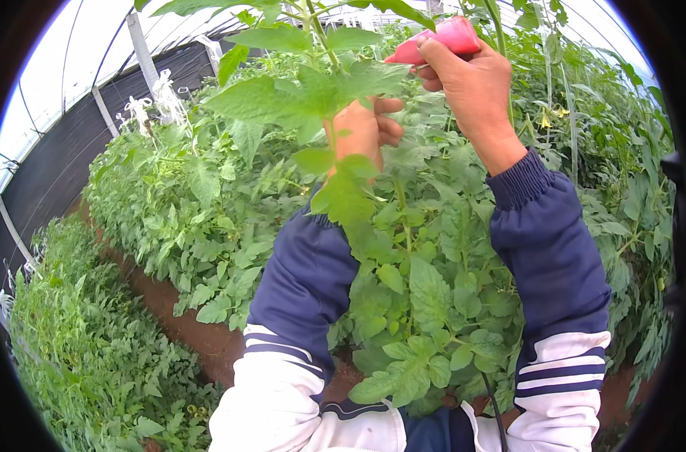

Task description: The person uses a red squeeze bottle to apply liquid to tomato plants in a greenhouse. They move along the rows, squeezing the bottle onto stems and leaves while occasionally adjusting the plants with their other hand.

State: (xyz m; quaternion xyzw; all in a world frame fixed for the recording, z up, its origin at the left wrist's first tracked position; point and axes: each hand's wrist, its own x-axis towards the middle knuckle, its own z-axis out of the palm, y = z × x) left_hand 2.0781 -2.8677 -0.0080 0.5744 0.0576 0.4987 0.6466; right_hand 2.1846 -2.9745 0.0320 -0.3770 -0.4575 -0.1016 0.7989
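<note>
My right hand (473,85) is raised at the upper right and grips a glossy pink object (442,42) that narrows towards its left end. Its exact kind is unclear. Beside it, to the left and a little lower, my left hand (363,133) has curled fingers. Leaves cover part of that hand, so whether it holds anything is hidden. A tall tomato stem (316,31) with broad leaves (303,96) rises in front of my left hand and forearm. More tomato foliage (427,294) fills the space between my forearms.
Dense tomato rows stand to the left (89,339) and right (620,198), split by a bare soil path (185,327). White strings (572,124) hang at the right. Bundled white plastic (171,99) hangs near a post (142,51). Dark sheeting (55,152) lines the greenhouse side.
</note>
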